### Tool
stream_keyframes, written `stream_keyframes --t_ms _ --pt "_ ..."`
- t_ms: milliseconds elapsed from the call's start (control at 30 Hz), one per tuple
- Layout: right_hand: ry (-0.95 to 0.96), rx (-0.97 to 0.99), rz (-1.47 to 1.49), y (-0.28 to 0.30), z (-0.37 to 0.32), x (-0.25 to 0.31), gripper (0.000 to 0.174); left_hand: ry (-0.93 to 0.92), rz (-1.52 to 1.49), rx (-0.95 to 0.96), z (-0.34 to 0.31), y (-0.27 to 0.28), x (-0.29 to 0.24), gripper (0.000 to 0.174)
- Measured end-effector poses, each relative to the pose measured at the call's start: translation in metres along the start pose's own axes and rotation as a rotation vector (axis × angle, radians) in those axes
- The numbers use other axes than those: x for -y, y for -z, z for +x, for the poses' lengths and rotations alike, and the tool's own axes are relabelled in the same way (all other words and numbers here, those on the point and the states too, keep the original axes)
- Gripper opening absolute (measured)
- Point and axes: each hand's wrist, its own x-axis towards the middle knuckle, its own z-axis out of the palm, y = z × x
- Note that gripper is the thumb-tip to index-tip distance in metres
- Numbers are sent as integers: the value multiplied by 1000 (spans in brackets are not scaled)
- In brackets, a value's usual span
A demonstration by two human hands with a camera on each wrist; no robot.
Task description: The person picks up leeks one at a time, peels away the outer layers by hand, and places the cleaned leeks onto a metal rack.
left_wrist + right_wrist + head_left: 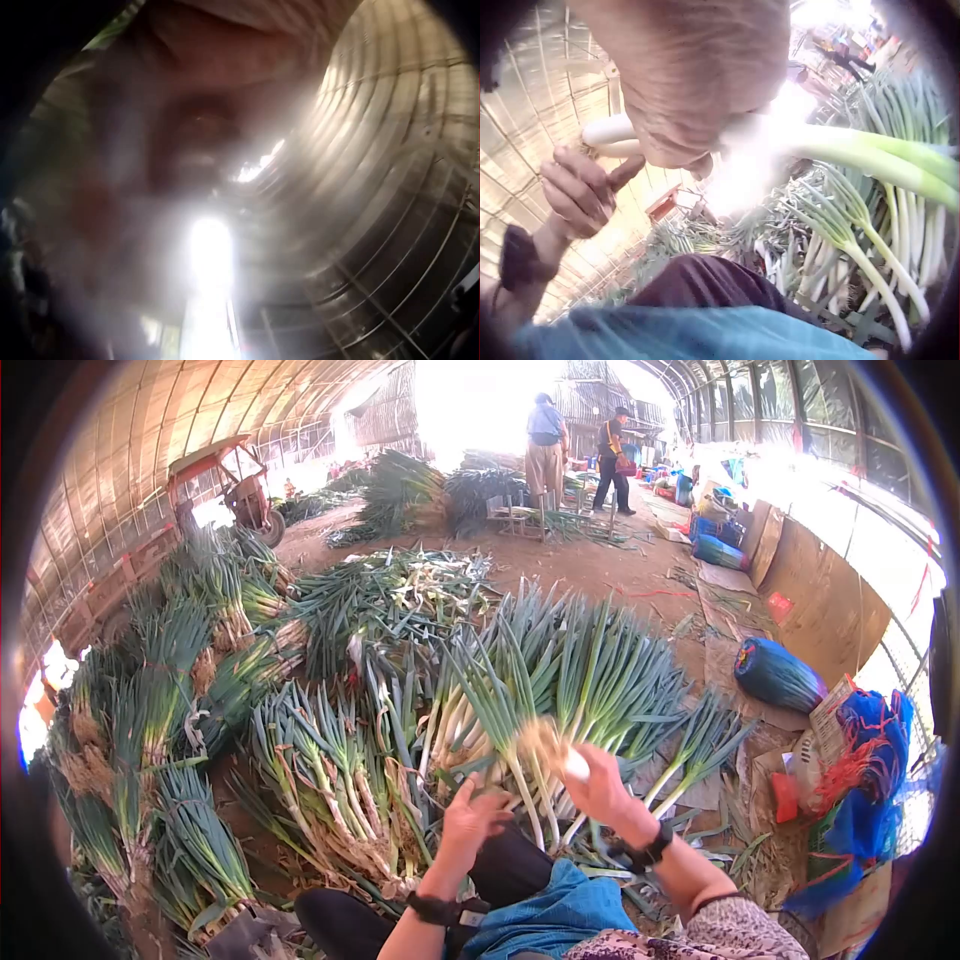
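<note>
My right hand (603,790) grips green onions by their white shanks (607,131), held above my lap. Their root end points toward my left hand, and the pale roots (545,745) are blurred in the head view. Green leaves stretch away on the other side of the fist in the right wrist view. Close by the root end is my left hand (474,822), its fingers (574,187) loosely bent and nothing seen in them. In the left wrist view, blurred skin (232,52) fills the top. Cleaned green onions (610,670) lie fanned out just ahead of both hands.
Rough green onions (340,780) with dry roots lie left of my knees, and tied bundles (165,690) are stacked farther left. Blue-wrapped bundles (780,672) and red and blue netting (860,780) lie on the right. Two people (545,440) stand farther back; a tractor (235,490) is at back left.
</note>
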Motion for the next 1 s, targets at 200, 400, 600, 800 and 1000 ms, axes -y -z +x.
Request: stream_keyframes --t_ms 200,400,600,800,1000 --pt "177 94 364 -18 89 145 26 -700 405 -74 32 -62 39 64" --pt "187 -113 671 0 122 188 16 -914 354 -277 53 -14 -46 46" --pt "44 -317 1697 45 133 143 24 -1147 1430 -584 5 62 -170 45" --pt "-505 -235 1849 8 60 -72 18 -666 2341 -827 -160 184 -199 41" --pt "-1047 -9 814 -23 -184 -232 14 493 2352 -1009 -345 226 -130 26"
